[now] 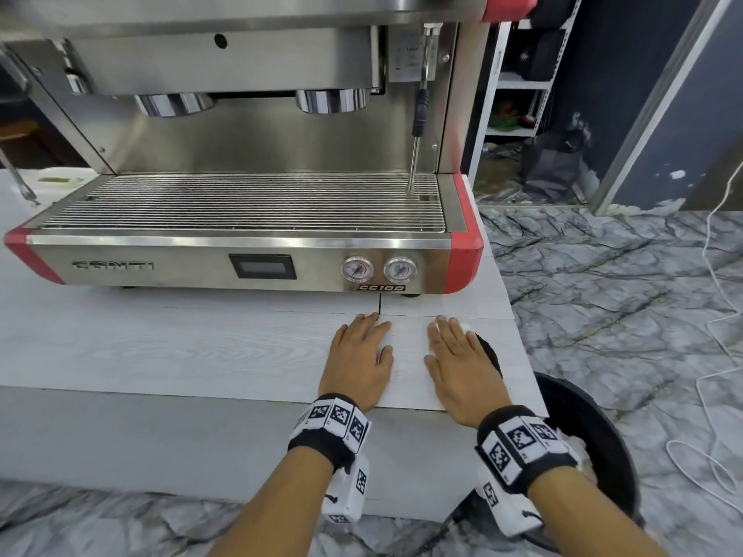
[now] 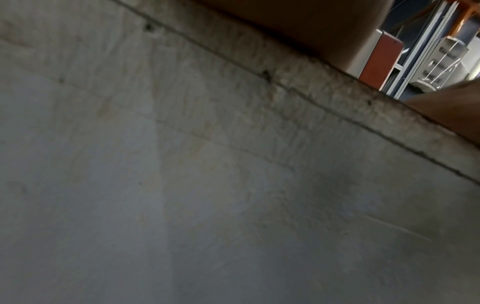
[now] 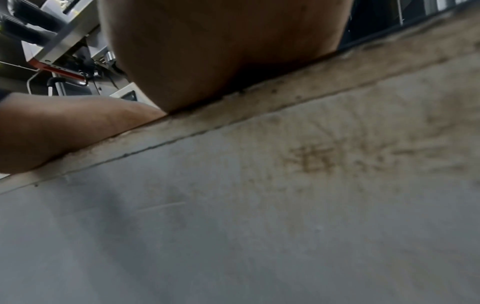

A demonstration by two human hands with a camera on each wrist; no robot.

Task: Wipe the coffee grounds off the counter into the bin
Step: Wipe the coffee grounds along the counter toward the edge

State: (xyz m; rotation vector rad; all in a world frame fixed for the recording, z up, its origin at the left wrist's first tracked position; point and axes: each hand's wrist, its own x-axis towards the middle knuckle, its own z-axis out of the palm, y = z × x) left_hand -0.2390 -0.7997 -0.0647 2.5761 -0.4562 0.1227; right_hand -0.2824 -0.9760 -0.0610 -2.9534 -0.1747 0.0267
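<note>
While both lie flat on the counter [image 1: 201, 347] | left hand [image 1: 362, 359], right hand [image 1: 462, 367] hold nothing | bin [image 1: 595, 432] contents unclear

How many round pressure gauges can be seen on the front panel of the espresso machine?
2. Both sit side by side on the espresso machine, at the right of its front panel: the left gauge and the right gauge, just above the CC100 label. None seems hidden.

Head view high, looking down on counter [image 1: 201, 347], both wrist views pressed close below its front edge, looking up.
</note>
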